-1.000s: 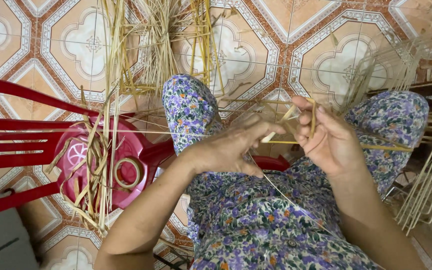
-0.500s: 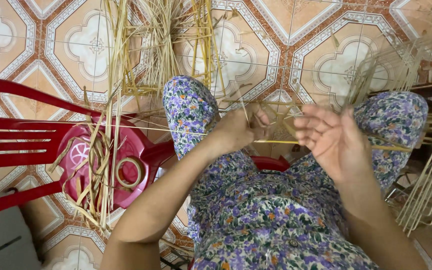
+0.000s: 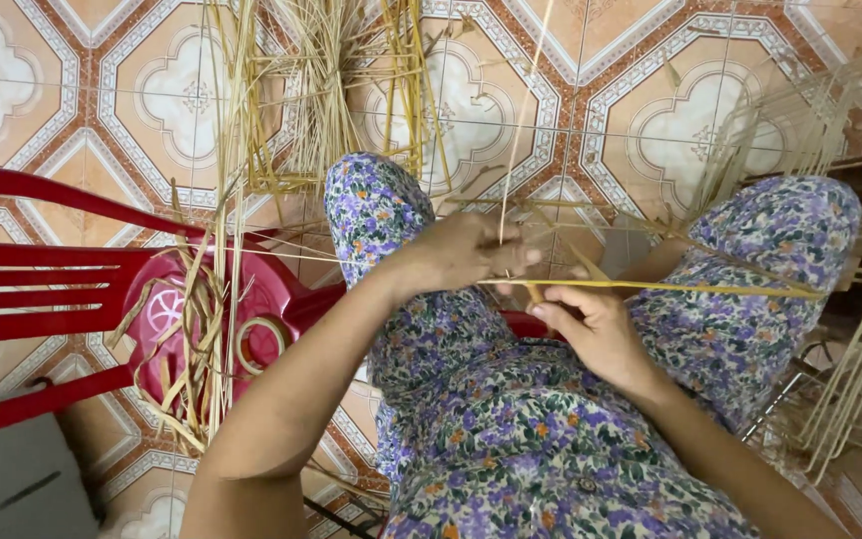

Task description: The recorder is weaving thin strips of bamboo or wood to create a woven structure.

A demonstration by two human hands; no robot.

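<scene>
Fingers (image 3: 511, 262) of both hands pinch the straw strand (image 3: 670, 288).

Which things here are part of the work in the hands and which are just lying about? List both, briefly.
In use:
left hand, pinching an upright straw
right hand, holding a flat yellow strip that runs across the lap

Lying about:
straw bundle on the tiled floor
red plastic chair with loose strips and a tape ring
grey box
</scene>
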